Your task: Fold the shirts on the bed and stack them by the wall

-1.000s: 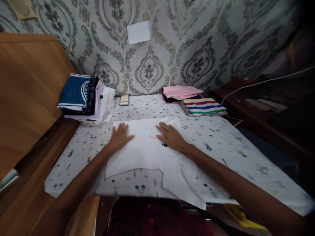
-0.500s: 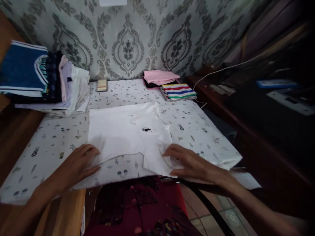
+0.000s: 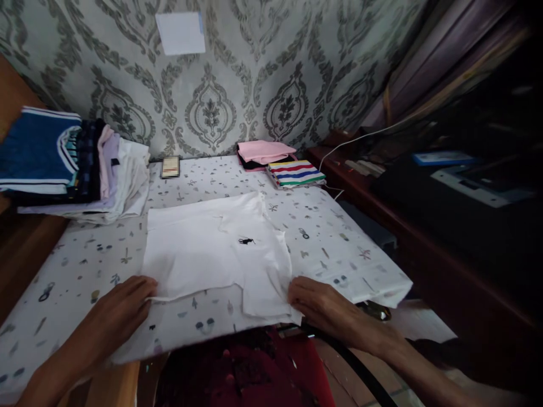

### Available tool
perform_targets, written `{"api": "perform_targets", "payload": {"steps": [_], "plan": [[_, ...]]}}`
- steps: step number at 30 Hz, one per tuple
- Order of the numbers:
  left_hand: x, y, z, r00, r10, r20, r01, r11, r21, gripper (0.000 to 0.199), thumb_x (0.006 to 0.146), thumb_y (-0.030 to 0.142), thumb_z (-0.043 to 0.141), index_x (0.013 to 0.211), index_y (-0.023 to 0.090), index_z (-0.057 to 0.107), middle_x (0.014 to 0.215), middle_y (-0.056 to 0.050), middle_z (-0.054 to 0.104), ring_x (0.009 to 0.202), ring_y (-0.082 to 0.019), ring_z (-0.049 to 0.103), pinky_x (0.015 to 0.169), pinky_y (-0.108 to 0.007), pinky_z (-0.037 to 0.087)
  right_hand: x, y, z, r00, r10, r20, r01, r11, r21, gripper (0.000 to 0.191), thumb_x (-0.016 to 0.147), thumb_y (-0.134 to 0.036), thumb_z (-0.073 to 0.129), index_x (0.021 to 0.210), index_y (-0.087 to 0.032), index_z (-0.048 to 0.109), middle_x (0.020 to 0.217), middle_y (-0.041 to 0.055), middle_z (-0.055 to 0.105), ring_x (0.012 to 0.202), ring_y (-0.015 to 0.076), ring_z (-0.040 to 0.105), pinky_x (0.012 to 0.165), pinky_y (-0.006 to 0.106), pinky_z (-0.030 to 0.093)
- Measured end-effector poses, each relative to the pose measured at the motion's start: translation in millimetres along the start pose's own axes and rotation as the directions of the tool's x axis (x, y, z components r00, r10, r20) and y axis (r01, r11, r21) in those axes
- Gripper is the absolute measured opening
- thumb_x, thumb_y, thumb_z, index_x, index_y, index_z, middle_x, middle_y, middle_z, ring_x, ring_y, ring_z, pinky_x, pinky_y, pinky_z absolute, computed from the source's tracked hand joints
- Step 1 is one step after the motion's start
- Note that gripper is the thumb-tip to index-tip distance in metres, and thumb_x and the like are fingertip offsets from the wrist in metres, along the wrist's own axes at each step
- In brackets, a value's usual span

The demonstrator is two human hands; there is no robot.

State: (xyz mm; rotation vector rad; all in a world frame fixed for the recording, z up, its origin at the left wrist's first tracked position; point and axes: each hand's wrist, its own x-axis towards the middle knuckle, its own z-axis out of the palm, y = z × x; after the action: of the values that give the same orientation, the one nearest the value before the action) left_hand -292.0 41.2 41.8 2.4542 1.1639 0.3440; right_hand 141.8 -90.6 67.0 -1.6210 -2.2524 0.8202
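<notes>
A white T-shirt (image 3: 199,254) with a small black horse-and-rider emblem lies spread sideways on the table, its hem toward the left and its neck toward the right. At its near left corner, my left hand (image 3: 125,302) is closed with the fingertips pinching the hem. On the opposite side my right hand (image 3: 318,305) is closed on the shirt's right edge beside the near sleeve. The fingertips of the right hand are partly hidden.
The table has a white patterned cover (image 3: 339,254). A tall pile of folded clothes (image 3: 40,147) stands at the left. Pink folded cloth (image 3: 267,151) and a striped folded garment (image 3: 297,172) lie at the back, and a small card (image 3: 170,167) leans by the wall. A white cable (image 3: 360,135) runs along the right.
Both hands have gone from loosely open fingers over the shirt to closed grips on its near left corner and right edge. The camera view has tilted upward.
</notes>
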Motion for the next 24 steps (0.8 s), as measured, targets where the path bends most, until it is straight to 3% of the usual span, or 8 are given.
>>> {"api": "perform_targets", "payload": {"steps": [5,8,10,13,15,19,21,24], "plan": [[20,2,-21.5,0.966,-0.201,0.164,0.234,0.947,-0.219,0.029,0.091,0.05,0.051,0.094,0.027,0.069,0.094,-0.003,0.072,0.087,-0.023,0.067,0.074,-0.027,0.053,35,14,-40,0.994,0.0,0.109,-0.015,0.99,0.14,0.022,0.1,-0.032,0.044,0.09,-0.021,0.059,0.09,0.0043,0.065,0.08,0.0172,0.058,0.072,0.029,0.046],[51,-6,-32.9,0.951,-0.258,0.172,0.306,0.868,-0.391,0.034,0.084,0.058,0.058,0.083,0.024,0.065,0.078,-0.001,0.067,0.074,-0.021,0.062,0.063,-0.025,0.048,98,36,-78,0.981,-0.11,0.163,0.068,0.968,0.243,0.02,0.093,-0.036,0.057,0.086,-0.019,0.062,0.082,0.0028,0.064,0.074,0.0151,0.056,0.068,0.027,0.044],[74,-16,-33.5,0.929,-0.335,0.155,0.366,0.777,-0.513,0.04,0.079,0.063,0.062,0.086,0.023,0.063,0.075,0.0,0.064,0.066,-0.019,0.059,0.057,-0.025,0.044,152,53,-98,0.978,-0.106,0.179,0.03,0.924,0.382,0.02,0.084,-0.036,0.068,0.081,-0.018,0.063,0.074,-0.0002,0.063,0.069,0.0131,0.056,0.066,0.025,0.044],[100,-33,-24.3,0.873,-0.468,0.137,0.437,0.626,-0.646,0.051,0.072,0.066,0.068,0.097,0.022,0.06,0.07,0.002,0.058,0.056,-0.016,0.052,0.049,-0.023,0.038,223,77,-104,0.983,0.183,0.029,-0.165,0.788,0.594,0.019,0.081,-0.029,0.073,0.073,-0.017,0.061,0.065,-0.0007,0.062,0.06,0.0115,0.057,0.061,0.024,0.046],[107,-42,-15.7,0.847,-0.517,0.122,0.447,0.568,-0.691,0.057,0.069,0.065,0.071,0.104,0.021,0.059,0.071,0.003,0.056,0.054,-0.014,0.05,0.046,-0.022,0.034,251,88,-96,0.915,0.399,-0.061,-0.261,0.699,0.666,0.017,0.086,-0.025,0.068,0.074,-0.017,0.059,0.062,0.001,0.061,0.057,0.0127,0.06,0.053,0.022,0.045],[105,-51,-6.3,0.823,-0.552,0.134,0.473,0.536,-0.7,0.061,0.067,0.065,0.072,0.108,0.022,0.06,0.073,0.002,0.058,0.057,-0.014,0.052,0.047,-0.022,0.036,251,97,-76,0.842,0.502,-0.196,-0.239,0.673,0.7,0.007,0.094,-0.019,0.053,0.088,-0.018,0.057,0.073,0.0019,0.064,0.061,0.0116,0.063,0.051,0.02,0.044],[104,-51,-7.1,0.82,-0.561,0.116,0.482,0.565,-0.67,0.059,0.068,0.066,0.07,0.107,0.022,0.061,0.071,0.002,0.057,0.056,-0.015,0.052,0.047,-0.022,0.036,232,97,-73,0.837,0.465,-0.29,-0.175,0.729,0.662,0.006,0.093,-0.02,0.052,0.093,-0.018,0.058,0.082,0.0028,0.065,0.066,0.0112,0.064,0.054,0.02,0.045],[109,-48,-11.6,0.855,-0.513,0.072,0.466,0.701,-0.539,0.055,0.072,0.068,0.063,0.104,0.022,0.063,0.077,0.0,0.062,0.058,-0.016,0.053,0.048,-0.024,0.038,189,94,-69,0.841,0.349,-0.414,-0.138,0.877,0.46,0.014,0.092,-0.027,0.051,0.089,-0.018,0.061,0.081,0.0032,0.065,0.068,0.0135,0.063,0.058,0.023,0.045]]}}
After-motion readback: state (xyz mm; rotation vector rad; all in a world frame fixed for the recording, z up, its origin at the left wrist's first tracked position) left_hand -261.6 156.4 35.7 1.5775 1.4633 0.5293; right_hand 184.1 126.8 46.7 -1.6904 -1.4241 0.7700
